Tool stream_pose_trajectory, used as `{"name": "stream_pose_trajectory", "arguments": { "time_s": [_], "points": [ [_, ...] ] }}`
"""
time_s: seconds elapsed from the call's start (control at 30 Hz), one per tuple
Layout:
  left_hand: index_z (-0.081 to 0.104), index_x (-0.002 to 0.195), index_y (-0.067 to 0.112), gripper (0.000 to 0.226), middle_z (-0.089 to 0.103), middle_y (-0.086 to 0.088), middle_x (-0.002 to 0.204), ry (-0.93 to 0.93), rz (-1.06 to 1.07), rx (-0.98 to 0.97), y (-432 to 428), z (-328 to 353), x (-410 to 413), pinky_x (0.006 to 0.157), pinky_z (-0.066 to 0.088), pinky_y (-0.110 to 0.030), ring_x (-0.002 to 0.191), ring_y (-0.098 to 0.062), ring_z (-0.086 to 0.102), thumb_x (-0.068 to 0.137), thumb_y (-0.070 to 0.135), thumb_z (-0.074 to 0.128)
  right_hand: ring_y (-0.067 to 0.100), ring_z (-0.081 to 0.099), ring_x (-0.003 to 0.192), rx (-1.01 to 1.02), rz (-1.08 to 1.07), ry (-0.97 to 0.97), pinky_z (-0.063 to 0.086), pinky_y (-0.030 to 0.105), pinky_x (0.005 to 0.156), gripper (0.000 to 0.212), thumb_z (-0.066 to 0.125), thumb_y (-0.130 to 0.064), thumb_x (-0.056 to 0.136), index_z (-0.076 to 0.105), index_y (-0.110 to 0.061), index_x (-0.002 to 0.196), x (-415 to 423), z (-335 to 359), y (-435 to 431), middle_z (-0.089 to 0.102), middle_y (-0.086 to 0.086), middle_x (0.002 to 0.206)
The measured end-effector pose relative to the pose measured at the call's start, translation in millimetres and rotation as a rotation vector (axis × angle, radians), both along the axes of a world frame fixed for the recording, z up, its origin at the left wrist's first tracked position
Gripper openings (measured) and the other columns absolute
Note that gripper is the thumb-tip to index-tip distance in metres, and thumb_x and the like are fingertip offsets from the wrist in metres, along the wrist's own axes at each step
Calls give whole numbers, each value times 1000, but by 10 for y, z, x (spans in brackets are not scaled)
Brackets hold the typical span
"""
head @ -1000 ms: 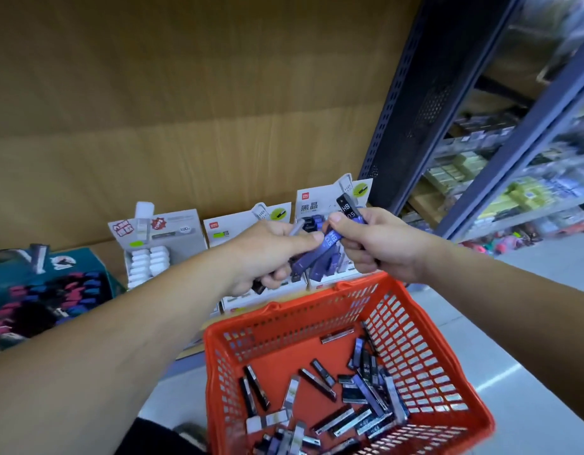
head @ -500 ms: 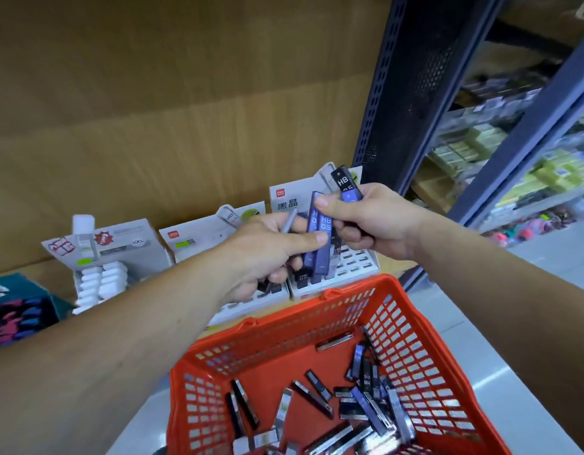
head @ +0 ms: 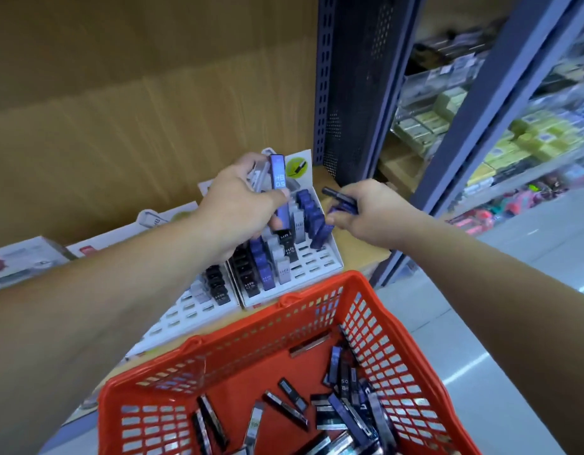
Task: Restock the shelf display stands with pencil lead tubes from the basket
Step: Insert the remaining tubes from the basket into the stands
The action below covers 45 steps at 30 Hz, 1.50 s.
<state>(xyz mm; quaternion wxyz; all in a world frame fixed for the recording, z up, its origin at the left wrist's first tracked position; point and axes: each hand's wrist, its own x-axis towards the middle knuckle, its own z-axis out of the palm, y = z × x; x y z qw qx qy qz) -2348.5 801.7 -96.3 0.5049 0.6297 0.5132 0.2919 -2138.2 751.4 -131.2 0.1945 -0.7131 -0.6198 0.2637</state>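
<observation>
Reaching over the red basket (head: 320, 290), we have both hands at the right-hand display stand (head: 320, 261) on the wooden shelf (head: 357, 254). Our left hand (head: 238, 208) is curled round a small bundle of pencil lead tubes (head: 258, 180), with the thumb pressed on the front one, a violet-blue tube (head: 279, 192) marked HB 0.5 that stands nearly upright above the stand's back rows. Our right hand (head: 372, 211) grips a few dark blue tubes (head: 341, 201) against the palm, their ends poking out to the left. Its fingertips sit at the top of a blue tube (head: 322, 233) leaning in the stand's rightmost filled column, though motion blur keeps us from saying whether they actually touch it. The stand's left columns hold black, blue and grey tubes in stepped rows, and open white slots show at its front right. A second stand (head: 185, 310) just beside it on the left carries a few black and grey tubes. In the basket below, many loose tubes (head: 346, 408) lie scattered, heaped mostly toward the right side.
</observation>
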Motion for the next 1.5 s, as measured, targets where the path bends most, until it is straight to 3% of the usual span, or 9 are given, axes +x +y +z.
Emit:
{"name": "stream_pose_trajectory", "arguments": {
  "time_s": [0.23,0.4,0.53,0.67,0.9,0.97,1.07,1.4,1.5],
  "points": [
    [64,106,16,9,60,-13,68,47,38,40,-31,-196,96,36,30,-16,32,-7,45,99,20,66,28,57,85,83,68,-143,41,34,71,8,69,-23,96,64,-17,92,-32,-269,50,62,4,84],
    [66,94,18,6,59,0,66,72,31,79,-4,-257,-29,38,36,-17,46,-13,56,96,19,71,27,55,77,36,154,-249,39,33,66,21,66,-18,95,56,-21,77,-95,-216,105,51,-4,70],
    [65,104,22,16,66,-1,77,27,27,106,-41,-232,-36,40,40,-17,49,-15,59,93,14,74,28,57,86,40,221,-374,52,40,73,7,63,-20,97,61,-22,90,-165,-232,98,56,0,86],
    [64,104,16,19,66,-5,76,28,-18,137,-96,-194,-28,41,41,-18,45,-15,58,91,8,76,27,57,91,12,187,-418,42,34,68,15,63,-24,99,52,-29,89,-149,-295,70,54,-4,87],
    [67,93,9,8,67,-8,66,121,-124,109,-181,-233,15,43,46,-23,49,-19,67,90,12,73,13,59,74,135,-108,210,49,26,66,26,76,-36,92,61,-20,108,-61,-237,-74,63,-2,84],
    [69,90,10,8,70,-10,71,140,-167,107,-206,-261,99,45,53,-30,50,-17,67,90,13,76,15,45,54,62,-198,458,39,28,49,24,71,-40,96,61,-17,98,0,-170,-111,49,-1,66],
    [70,85,13,11,69,-10,71,193,-169,132,-198,-361,242,49,55,-33,50,-14,61,87,16,81,14,28,50,-195,-308,816,22,30,49,28,63,-44,100,60,-16,102,69,-148,-177,36,0,65],
    [68,87,14,15,65,-5,70,285,-116,152,-146,-586,351,43,48,-26,49,-16,59,87,18,83,19,53,67,-436,-254,1125,56,41,68,38,42,-50,108,62,-17,116,273,-208,-420,55,2,79],
    [68,88,12,15,68,-11,74,296,-119,123,-137,-597,356,43,49,-26,47,-16,60,87,17,82,18,53,67,-430,-229,1141,49,34,57,40,40,-52,108,63,-21,120,288,-217,-457,56,3,81]
  ]
}}
